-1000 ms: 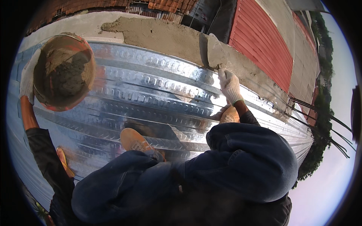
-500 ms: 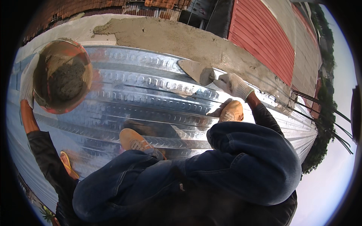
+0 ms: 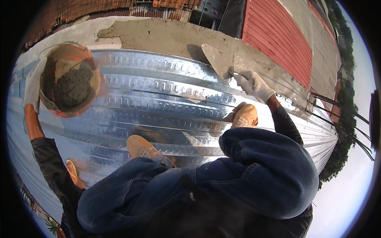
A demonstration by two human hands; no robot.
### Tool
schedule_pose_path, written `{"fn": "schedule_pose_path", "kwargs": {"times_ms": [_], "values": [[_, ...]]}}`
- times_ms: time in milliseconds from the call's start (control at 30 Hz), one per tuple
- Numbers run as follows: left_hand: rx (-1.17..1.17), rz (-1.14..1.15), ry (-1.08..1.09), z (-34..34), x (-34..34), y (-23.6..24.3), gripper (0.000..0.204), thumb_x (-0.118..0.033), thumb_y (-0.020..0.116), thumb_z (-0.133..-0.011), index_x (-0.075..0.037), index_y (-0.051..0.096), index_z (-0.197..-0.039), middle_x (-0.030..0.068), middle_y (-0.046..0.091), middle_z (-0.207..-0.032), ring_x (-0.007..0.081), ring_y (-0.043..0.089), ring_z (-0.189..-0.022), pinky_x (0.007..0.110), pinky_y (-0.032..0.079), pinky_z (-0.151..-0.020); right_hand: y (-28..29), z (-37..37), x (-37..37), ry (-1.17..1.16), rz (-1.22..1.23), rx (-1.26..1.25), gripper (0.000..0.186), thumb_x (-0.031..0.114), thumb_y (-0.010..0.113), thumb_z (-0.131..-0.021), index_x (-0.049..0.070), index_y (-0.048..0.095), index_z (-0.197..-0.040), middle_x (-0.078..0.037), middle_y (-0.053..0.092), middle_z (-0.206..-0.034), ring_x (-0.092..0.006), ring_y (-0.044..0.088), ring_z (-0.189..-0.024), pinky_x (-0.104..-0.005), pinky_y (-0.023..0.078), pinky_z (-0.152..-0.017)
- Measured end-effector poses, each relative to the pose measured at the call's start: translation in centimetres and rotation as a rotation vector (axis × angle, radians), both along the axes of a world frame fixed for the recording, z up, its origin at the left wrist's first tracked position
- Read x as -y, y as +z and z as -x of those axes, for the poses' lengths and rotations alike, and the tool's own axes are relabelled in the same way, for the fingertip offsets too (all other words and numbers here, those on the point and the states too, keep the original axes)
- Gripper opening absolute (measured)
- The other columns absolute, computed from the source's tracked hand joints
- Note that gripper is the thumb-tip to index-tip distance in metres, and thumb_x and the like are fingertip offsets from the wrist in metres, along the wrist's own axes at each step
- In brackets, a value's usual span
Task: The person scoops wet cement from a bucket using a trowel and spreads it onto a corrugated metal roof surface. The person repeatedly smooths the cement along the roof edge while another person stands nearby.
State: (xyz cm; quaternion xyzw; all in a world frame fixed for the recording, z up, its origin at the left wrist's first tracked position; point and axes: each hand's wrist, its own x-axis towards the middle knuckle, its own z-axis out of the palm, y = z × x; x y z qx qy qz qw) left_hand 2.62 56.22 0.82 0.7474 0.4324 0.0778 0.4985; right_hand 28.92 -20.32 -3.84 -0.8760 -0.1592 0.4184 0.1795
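Note:
A round orange bucket (image 3: 75, 85) of wet grey mortar stands at the left on the corrugated metal sheeting (image 3: 158, 95). My left hand (image 3: 35, 83), in a white knit glove, grips the bucket's left side. My right hand (image 3: 254, 85), also gloved, is closed on the handle of a pointed trowel (image 3: 216, 59), whose blade lies at the lower edge of a strip of fresh mortar (image 3: 166, 35) along a concrete ledge, casting a shadow to its left. My two tan shoes (image 3: 139, 146) rest on the sheeting below my hands, under bent jeans-clad legs.
A yellow sandal (image 3: 73, 174) is beside my left forearm. Beyond the ledge are clay-tiled roofs (image 3: 63, 16), a red corrugated roof (image 3: 274, 43) and a grey roof. Dark rods (image 3: 353, 115) stick out at the right end of the ledge, before trees (image 3: 341, 154).
The trowel dropped from the mortar strip toward the sheeting and has risen back to the strip's edge. My right hand sits further right than a second ago. The bucket has shifted only slightly.

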Motion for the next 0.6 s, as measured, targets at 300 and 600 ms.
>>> {"fn": "schedule_pose_path", "kwargs": {"times_ms": [300, 600], "values": [[0.030, -0.044, -0.022, -1.4, -3.0, -1.9, 0.049, -0.039, 0.074, -0.106, -0.002, 0.075, -0.138, 0.0052, 0.075, -0.129, 0.0149, 0.069, -0.114, 0.031, 0.054, -0.100, -7.8, 3.0, -5.8, 0.051, -0.040, 0.464, 0.048, 0.042, 0.058, -0.109, -0.002, 0.069, -0.093, -0.031, 0.071, -0.082, -0.0512, 0.072, -0.085, -0.0571, 0.057, -0.077], [-0.005, 0.017, -0.105, 0.6, -2.8, -0.3, 0.051, -0.040, 0.073, -0.107, 0.000, 0.073, -0.140, 0.0054, 0.073, -0.130, 0.0159, 0.067, -0.116, 0.031, 0.052, -0.103, -10.0, -0.4, 7.6, -0.106, 0.178, 0.676, 0.056, 0.046, 0.054, -0.109, -0.004, 0.069, -0.089, -0.032, 0.072, -0.089, -0.0519, 0.071, -0.091, -0.0576, 0.056, -0.081]]}}
